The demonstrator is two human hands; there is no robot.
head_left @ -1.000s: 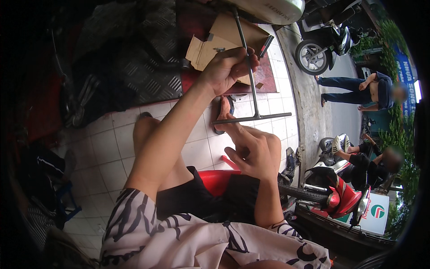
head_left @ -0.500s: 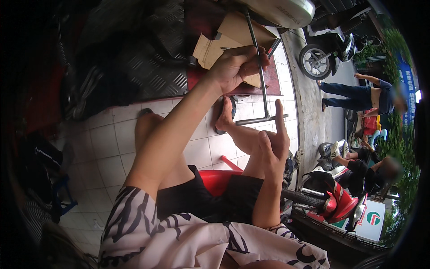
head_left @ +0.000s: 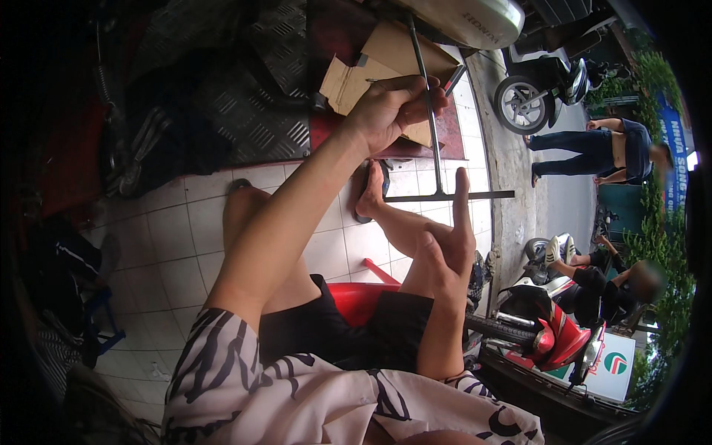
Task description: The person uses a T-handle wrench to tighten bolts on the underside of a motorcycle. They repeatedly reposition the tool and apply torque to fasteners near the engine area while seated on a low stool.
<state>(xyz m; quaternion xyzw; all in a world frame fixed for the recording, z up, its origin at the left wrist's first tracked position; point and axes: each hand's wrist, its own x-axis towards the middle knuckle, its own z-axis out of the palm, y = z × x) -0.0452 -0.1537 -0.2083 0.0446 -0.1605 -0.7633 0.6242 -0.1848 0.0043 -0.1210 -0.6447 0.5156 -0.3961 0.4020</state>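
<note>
My left hand [head_left: 387, 110] is closed round the long shaft of a metal T-bar tool [head_left: 434, 156]. Its top end reaches up to a pale motorbike part [head_left: 475, 18]; the crossbar runs level below my hand. My right hand [head_left: 449, 248] is open, index finger raised at the crossbar and thumb apart; whether it touches the bar I cannot tell. Beyond my left hand lies an opened cardboard box [head_left: 400, 44] on a red surface. My legs are bent on either side of a red plastic seat [head_left: 348, 300] beneath me.
A dark tread plate [head_left: 259, 111] fills the upper left over white tiles [head_left: 174, 230]. At right are a parked scooter [head_left: 523, 104], a standing person [head_left: 615, 152], a seated person [head_left: 601, 278] and a red motorbike [head_left: 560, 334]. Dark clothing [head_left: 70, 252] and a blue stool [head_left: 104, 322] are at left.
My left hand and the tool have shifted slightly right. My right hand has risen, its index finger now upright, and the crossbar has swung about the shaft. The standing person's arms have moved.
</note>
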